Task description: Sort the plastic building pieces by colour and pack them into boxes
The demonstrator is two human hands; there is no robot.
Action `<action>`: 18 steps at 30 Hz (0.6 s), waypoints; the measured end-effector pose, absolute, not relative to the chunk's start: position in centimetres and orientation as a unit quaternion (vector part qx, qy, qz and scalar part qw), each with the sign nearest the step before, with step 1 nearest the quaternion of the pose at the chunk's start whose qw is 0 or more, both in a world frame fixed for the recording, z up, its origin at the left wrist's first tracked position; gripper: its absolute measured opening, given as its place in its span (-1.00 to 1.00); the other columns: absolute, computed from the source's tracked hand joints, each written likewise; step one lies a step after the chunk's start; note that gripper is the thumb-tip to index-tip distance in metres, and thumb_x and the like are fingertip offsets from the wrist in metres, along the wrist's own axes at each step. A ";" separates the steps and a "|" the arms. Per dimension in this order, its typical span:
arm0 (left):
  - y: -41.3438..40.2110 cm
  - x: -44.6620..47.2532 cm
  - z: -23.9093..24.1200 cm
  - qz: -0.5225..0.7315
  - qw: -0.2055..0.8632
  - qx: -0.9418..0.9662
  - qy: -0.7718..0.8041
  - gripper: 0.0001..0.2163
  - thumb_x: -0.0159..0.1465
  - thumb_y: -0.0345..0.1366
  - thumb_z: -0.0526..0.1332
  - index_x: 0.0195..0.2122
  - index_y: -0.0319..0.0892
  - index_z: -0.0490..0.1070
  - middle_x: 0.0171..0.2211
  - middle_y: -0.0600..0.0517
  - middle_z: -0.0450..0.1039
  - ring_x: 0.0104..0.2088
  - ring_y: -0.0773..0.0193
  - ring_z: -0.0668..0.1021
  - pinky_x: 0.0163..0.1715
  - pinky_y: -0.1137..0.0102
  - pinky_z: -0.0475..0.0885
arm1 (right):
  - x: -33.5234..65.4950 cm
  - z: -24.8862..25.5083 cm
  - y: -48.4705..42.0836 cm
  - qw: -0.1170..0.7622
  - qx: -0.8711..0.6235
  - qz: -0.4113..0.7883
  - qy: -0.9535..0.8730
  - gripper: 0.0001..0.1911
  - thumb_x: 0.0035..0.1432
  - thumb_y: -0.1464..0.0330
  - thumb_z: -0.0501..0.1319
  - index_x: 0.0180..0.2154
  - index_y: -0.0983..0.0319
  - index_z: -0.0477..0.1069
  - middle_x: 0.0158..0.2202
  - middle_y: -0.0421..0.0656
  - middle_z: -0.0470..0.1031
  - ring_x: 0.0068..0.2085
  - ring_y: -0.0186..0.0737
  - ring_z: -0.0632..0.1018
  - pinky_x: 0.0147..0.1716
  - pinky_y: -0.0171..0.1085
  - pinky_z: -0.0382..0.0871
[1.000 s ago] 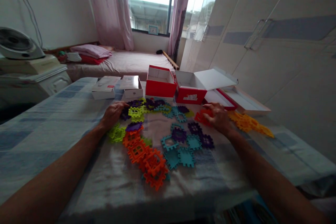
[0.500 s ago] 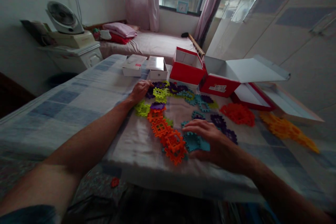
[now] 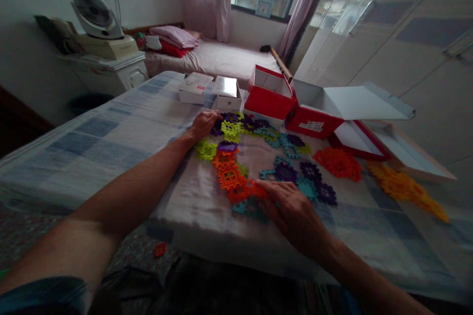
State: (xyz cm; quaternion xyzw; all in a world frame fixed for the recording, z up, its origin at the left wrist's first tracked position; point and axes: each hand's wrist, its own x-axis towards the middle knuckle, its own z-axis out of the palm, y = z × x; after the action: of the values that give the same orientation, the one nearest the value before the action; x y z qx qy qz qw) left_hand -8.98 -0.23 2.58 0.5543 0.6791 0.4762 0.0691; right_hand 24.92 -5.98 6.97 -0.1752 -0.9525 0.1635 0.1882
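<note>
Spread over the cloth is a loose ring of interlocking plastic squares. My right hand (image 3: 291,209) is closed at the near side, fingertips and thumb on an orange interlocking square (image 3: 254,189); blur and the fingers cover part of it. More orange squares (image 3: 229,177) and a blue one (image 3: 240,206) lie beside it. At the ring's far left, my left hand (image 3: 204,125) has its fingers drawn together against the purple squares (image 3: 217,127); whatever they grip is hidden. Lime green squares (image 3: 206,149) sit just below that hand. Purple squares (image 3: 311,171) and blue ones (image 3: 306,188) lie right of my right hand.
An orange-red pile (image 3: 338,163) and a yellow pile (image 3: 406,188) lie to the right. Behind stand two small white boxes (image 3: 192,96), a red box (image 3: 269,101) and an open red box (image 3: 314,125). One orange-red square (image 3: 159,249) is on the floor.
My right hand has moved left from the blue squares onto the orange ones and closed there, uncovering blue and purple squares. The left hand stays by the purple squares. The view has shifted slightly.
</note>
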 end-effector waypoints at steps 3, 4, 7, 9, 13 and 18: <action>-0.2 -9.0 2.6 0.474 0.064 0.555 0.681 -0.44 0.22 0.05 -0.13 -0.34 -0.29 0.53 -0.30 -0.12 0.48 -0.29 0.20 0.49 -0.18 0.32 0.36 | 24.9 6.9 -5.3 0.223 -0.265 0.250 -0.904 -0.68 0.24 0.37 -0.01 0.01 0.21 0.30 -0.06 -0.11 0.48 -0.07 -0.23 0.48 -0.07 -0.22 0.29; -0.3 -9.0 2.6 0.472 0.066 0.556 0.681 -0.44 0.22 0.05 -0.13 -0.34 -0.28 0.52 -0.29 -0.12 0.48 -0.29 0.20 0.49 -0.18 0.33 0.37 | 24.8 7.1 -5.0 0.235 -0.297 0.282 -0.881 -0.68 0.24 0.35 -0.01 0.00 0.21 0.32 -0.08 -0.11 0.48 -0.10 -0.24 0.49 -0.09 -0.24 0.31; -0.4 -9.0 2.6 0.458 0.076 0.560 0.686 -0.43 0.21 0.05 -0.15 -0.30 -0.29 0.51 -0.23 -0.14 0.48 -0.27 0.19 0.50 -0.18 0.31 0.39 | 24.9 7.8 -3.7 0.273 -0.355 0.397 -0.801 -0.66 0.22 0.28 0.00 -0.03 0.21 0.36 -0.14 -0.13 0.51 -0.16 -0.24 0.51 -0.17 -0.26 0.36; -0.5 -9.1 2.7 0.443 0.078 0.564 0.692 -0.42 0.21 0.04 -0.17 -0.27 -0.30 0.50 -0.19 -0.16 0.47 -0.24 0.18 0.50 -0.16 0.31 0.39 | 25.3 8.3 -2.5 0.300 -0.365 0.460 -0.751 -0.64 0.19 0.23 0.04 -0.06 0.23 0.38 -0.18 -0.13 0.52 -0.22 -0.25 0.52 -0.24 -0.28 0.39; -0.8 -9.2 3.1 0.428 0.073 0.586 0.684 -0.44 0.19 0.03 -0.17 -0.28 -0.29 0.49 -0.17 -0.16 0.47 -0.15 0.15 0.48 -0.06 0.28 0.33 | 27.6 8.7 1.0 0.367 -0.403 0.477 -0.689 -0.61 0.10 0.17 0.12 -0.12 0.27 0.41 -0.26 -0.12 0.52 -0.31 -0.27 0.52 -0.33 -0.30 0.40; -0.8 -9.2 3.2 0.428 0.069 0.592 0.679 -0.45 0.17 0.05 -0.16 -0.33 -0.26 0.48 -0.16 -0.18 0.47 -0.08 0.07 0.45 0.01 0.21 0.28 | 32.5 7.8 7.0 0.449 -0.475 0.369 -0.661 -0.59 0.03 0.16 0.15 -0.15 0.29 0.41 -0.27 -0.10 0.52 -0.33 -0.26 0.51 -0.38 -0.30 0.41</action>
State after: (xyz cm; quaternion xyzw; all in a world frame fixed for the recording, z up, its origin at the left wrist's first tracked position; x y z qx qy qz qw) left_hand -9.23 -0.79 3.17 0.5920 0.6793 0.4281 0.0693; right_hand 32.46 6.96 7.78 -0.4748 -0.6606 0.3694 0.4492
